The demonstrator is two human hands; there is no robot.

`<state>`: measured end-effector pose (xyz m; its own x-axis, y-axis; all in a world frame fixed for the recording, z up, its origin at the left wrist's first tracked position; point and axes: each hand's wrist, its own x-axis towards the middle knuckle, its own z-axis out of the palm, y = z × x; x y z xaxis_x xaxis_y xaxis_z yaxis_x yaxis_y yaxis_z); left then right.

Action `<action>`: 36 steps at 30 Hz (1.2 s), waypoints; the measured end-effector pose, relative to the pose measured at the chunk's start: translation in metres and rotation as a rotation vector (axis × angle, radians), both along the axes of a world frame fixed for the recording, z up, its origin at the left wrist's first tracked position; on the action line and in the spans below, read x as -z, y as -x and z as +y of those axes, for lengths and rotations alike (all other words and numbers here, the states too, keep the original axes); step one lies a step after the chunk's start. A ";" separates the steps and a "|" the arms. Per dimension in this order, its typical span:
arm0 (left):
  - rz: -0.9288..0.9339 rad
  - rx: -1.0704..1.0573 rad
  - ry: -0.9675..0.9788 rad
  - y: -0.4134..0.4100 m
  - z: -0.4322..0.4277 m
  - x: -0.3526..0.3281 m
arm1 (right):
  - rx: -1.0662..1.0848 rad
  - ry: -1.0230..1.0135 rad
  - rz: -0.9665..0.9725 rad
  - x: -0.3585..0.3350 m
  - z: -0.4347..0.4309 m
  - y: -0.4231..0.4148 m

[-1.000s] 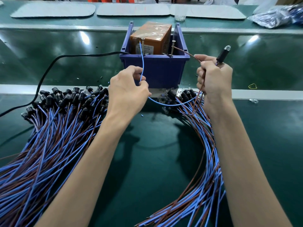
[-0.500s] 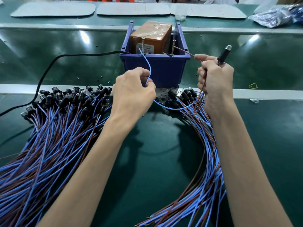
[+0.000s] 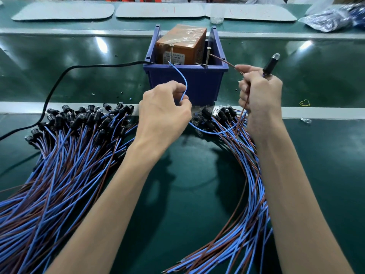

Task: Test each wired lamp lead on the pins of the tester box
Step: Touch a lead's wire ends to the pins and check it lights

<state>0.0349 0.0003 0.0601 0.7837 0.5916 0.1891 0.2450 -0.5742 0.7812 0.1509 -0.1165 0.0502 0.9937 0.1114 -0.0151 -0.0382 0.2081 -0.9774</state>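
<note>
While lead piles (image 3: 65, 155) flank it, blue bin (image 3: 185, 84) holds tester box (image 3: 180, 46).

Your left hand (image 3: 165, 113) is drifting slightly right and down from its earlier spot. The blue wire (image 3: 182, 80) it pinches is now arcing more, its tip apparently lower beside the left pin (image 3: 171, 53), though contact is unclear.

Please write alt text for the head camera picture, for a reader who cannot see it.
Two bare hands test one lamp lead at a blue plastic bin holding an orange tester box: the left hand holds the thin blue wire toward the left metal pin, the right hand holds the thin brown wire toward the right pin, gripping the black lamp holder. Piles of similar leads lie on the green bench.
</note>
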 end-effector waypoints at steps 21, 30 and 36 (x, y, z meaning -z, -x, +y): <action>-0.023 -0.024 0.013 0.001 0.003 -0.002 | -0.024 -0.004 0.004 0.001 0.002 -0.001; -0.007 -0.077 -0.028 0.005 0.007 -0.012 | -0.047 0.007 0.001 0.001 0.001 0.001; -0.011 -0.083 -0.059 0.007 0.010 -0.015 | -0.080 0.028 -0.011 0.000 0.001 0.004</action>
<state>0.0280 0.0099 0.0752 0.7303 0.6417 0.2341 0.2848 -0.5975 0.7496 0.1466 -0.1151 0.0502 0.9817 0.1902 -0.0084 -0.0428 0.1777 -0.9832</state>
